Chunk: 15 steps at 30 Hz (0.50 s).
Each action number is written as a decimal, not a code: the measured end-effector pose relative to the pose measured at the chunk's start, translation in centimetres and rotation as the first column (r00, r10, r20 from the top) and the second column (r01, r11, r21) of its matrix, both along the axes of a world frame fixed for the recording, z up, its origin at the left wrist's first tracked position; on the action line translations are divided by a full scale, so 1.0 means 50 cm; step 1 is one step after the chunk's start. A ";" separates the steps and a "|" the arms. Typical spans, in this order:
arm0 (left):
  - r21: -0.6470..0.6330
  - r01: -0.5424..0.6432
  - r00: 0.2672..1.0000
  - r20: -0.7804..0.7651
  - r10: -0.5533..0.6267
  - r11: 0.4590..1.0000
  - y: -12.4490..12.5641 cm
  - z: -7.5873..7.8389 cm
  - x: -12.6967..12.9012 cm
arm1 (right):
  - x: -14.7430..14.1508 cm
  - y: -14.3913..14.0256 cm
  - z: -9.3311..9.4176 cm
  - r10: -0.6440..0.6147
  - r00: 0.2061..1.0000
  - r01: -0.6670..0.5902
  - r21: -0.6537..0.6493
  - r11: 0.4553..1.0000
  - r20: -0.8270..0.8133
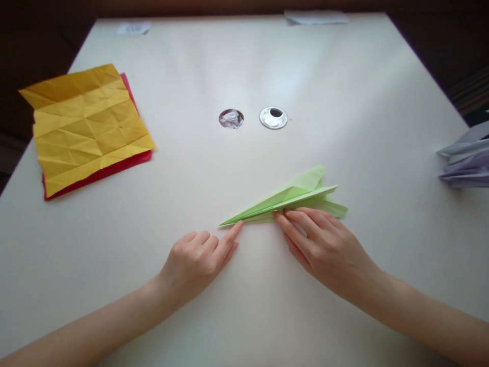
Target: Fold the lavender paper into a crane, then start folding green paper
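Note:
A light green paper airplane (305, 184) lies on the white table, its pointed nose to the left and its folded wings fanning out to the right. The outstretched index finger of my left hand (200, 257) touches its near edge close to the nose. That hand's other fingers are curled, and its thumb is apart from the paper. My right hand (319, 237) is closed at the near side of the airplane, with its fingertips on the folded layers around the middle. Part of the near wing is hidden behind the right hand's fingers.
At the left, a creased yellow sheet (91, 130) lies over a red sheet (132, 162). Grey and purple folded papers (468, 165) stand at the right edge. Two round table holes, one with a metal ring (282, 122), sit beyond the airplane. Paper scraps (317, 18) lie at the far edge.

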<state>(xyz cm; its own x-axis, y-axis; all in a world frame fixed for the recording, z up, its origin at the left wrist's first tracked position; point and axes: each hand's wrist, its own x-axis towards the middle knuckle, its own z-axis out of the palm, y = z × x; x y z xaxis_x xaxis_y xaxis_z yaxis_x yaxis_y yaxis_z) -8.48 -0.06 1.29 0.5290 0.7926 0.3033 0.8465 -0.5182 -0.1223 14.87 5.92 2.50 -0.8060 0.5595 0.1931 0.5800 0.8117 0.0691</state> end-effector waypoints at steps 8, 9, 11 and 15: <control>-0.096 -0.035 0.997 0.061 0.041 0.995 0.005 -0.007 -0.005 | 0.005 0.001 0.000 0.024 0.999 -0.024 0.000 1.000 -0.029; -0.120 -0.036 0.996 0.081 0.046 0.992 0.008 -0.007 -0.005 | 0.005 0.004 0.000 0.029 0.999 -0.029 -0.006 1.000 -0.029; -0.149 -0.033 0.992 0.115 0.051 0.988 0.014 -0.007 -0.004 | 0.006 0.009 0.001 0.036 0.999 -0.037 -0.028 0.999 -0.036; -0.161 -0.018 0.986 0.158 0.044 0.987 0.024 -0.008 -0.004 | -0.001 0.020 0.007 0.025 0.997 -0.034 -0.114 0.993 -0.079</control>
